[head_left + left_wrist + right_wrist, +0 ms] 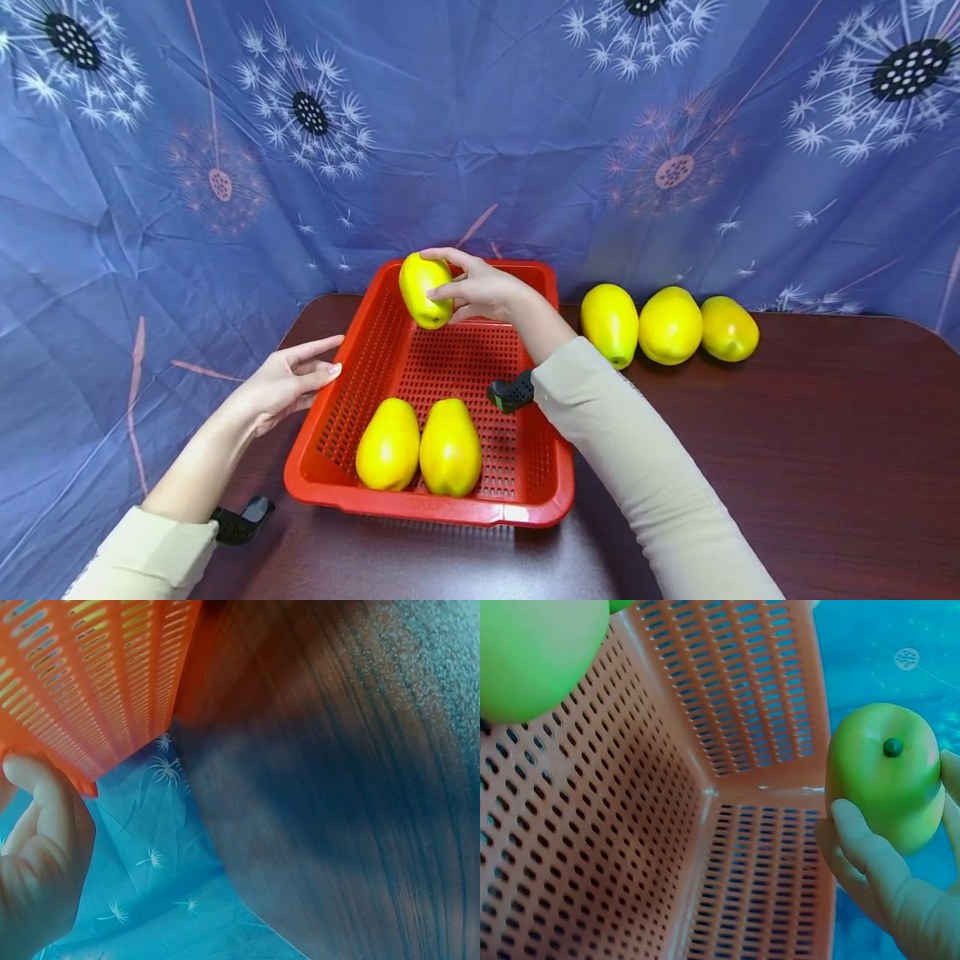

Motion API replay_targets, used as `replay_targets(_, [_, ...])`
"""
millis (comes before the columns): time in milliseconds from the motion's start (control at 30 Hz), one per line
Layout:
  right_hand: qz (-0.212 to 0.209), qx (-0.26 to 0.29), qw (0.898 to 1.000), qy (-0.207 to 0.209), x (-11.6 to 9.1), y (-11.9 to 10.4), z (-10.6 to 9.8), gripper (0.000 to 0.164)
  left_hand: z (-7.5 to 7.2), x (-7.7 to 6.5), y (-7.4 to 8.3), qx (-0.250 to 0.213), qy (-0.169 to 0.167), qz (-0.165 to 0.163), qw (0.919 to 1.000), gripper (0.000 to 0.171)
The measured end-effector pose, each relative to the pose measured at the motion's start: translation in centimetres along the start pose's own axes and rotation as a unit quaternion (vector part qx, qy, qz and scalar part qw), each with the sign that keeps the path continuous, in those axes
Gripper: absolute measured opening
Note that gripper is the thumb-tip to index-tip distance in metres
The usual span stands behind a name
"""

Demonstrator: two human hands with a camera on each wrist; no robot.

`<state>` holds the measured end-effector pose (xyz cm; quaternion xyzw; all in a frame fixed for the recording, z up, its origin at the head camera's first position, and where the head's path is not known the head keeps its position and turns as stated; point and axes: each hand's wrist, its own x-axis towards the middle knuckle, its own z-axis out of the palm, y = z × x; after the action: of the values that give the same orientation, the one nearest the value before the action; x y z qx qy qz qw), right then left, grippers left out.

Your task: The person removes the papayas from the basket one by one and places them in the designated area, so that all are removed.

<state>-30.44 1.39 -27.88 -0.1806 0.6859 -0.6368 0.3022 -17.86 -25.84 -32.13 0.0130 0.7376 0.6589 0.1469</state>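
Observation:
A yellow oval fruit [425, 290] is held by my right hand [480, 287], thumb and fingers on its sides, over the far left part of the red basket [431, 507]. In the right wrist view the same fruit [885, 780] shows a dark stem nub and overlaps the basket's edge. Inside the basket, near its front, two more yellow fruits [387, 446] lie side by side. My left hand [281, 387] is at the basket's left side, fingers extended and tips right at the rim. From the left wrist view, that hand [41, 840] appears beside the perforated wall [112, 682].
Three yellow fruits [671, 327] stand in a row at the table's back, right of the basket. The dark wooden table [825, 450] extends to the right. A blue dandelion-print cloth [480, 125] hangs behind and to the left. Black wrist devices [243, 521] sit at both cuffs.

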Motion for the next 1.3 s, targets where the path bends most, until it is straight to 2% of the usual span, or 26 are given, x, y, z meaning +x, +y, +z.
replay_targets(367, [-0.027,0.006,1.000,0.004,-3.6,-1.3,-2.1,0.060,-0.1,0.1,-0.1,0.004,-0.004,0.001,1.0000,0.066])
replay_targets(667, [-0.041,0.003,0.999,-0.001,-8.1,-1.4,-4.0,0.063,0.1,-0.1,0.2,0.011,0.001,-0.004,0.9999,0.066])
replay_targets(933, [-0.050,-0.011,0.999,0.005,-12.1,0.0,-6.2,0.064,-0.1,0.0,-0.1,0.010,-0.006,0.000,0.9999,0.066])
replay_targets(1300, [-0.050,-0.010,0.998,0.044,-17.0,2.2,-8.4,0.062,-0.2,0.1,-0.1,0.001,-0.020,0.020,0.9996,0.061])
